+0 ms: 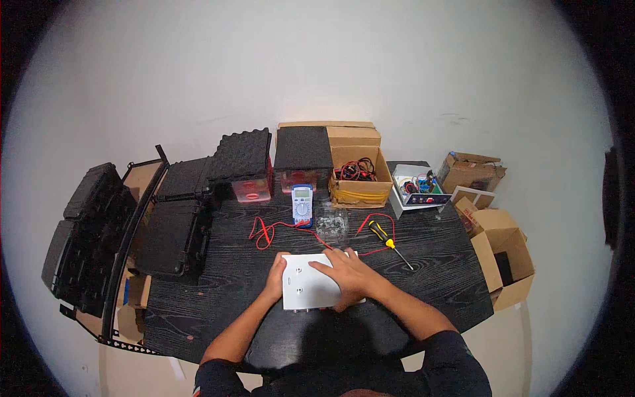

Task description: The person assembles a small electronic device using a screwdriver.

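A white box-like casing with two round silver fittings on its upper face is between my hands, close to the table's near side. Small knobs or connectors line its near edge. My left hand grips its left side. My right hand lies over its right part, fingers across the top and far edge, hiding that part. Beyond it stands a blue-and-white multimeter with red test leads. To the right lies a yellow-and-black screwdriver. A clear tray of small parts sits beside the multimeter.
At the back, a cardboard box holds cables, and an opened electronics unit shows its wiring. Foam-topped red bins and black cases stand at left. An open carton is by the dark table's right edge.
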Demonstrator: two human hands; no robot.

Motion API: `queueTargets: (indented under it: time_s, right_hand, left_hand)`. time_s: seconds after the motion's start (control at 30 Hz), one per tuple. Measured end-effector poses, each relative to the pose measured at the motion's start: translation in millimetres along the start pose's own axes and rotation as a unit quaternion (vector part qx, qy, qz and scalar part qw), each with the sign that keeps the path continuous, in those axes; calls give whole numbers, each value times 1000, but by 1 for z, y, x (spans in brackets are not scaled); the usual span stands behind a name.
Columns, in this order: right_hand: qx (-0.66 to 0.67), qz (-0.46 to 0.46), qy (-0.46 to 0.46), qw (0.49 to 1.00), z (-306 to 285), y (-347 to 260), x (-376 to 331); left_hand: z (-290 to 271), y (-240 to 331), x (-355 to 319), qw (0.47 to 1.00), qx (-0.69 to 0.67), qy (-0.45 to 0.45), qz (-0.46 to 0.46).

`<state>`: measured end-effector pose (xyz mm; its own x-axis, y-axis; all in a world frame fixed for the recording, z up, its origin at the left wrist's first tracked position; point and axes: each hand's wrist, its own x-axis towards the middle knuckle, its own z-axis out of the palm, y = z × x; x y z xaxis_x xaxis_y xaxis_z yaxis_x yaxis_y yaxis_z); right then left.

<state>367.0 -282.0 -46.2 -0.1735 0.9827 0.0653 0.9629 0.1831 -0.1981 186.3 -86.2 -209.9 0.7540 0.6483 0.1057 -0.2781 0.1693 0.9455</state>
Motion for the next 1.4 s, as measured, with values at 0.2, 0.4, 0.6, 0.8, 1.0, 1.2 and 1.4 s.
queueTargets:
  time_s: [0.2,0.4,0.6,0.8,1.0,1.2,1.4]
  right_hand:
    - [4,11,-11,1000,6,3,-2]
    - [-2,17,-33,999,15,4,4]
    - [17,8,10,1000,23,-12,31]
    - [-12,25,-4,1000,25,-21,62]
    - [-27,-10,34,999,33,-13,70]
    - [-25,-9,19,999,28,-13,74]
    - [-19,1,-7,1000,24,-16,76]
  left_hand:
    - [-8,-18,7,980,197,24,18]
    - [-12,-13,6,986,166,1,5]
    - [3,49,-23,968,209,-130,40]
    - [-1,87,-52,857,433,-237,148]
    - [10,91,-55,838,492,-207,115]
    - [11,93,-54,838,486,-209,137]
    - [9,91,-55,849,472,-207,117]
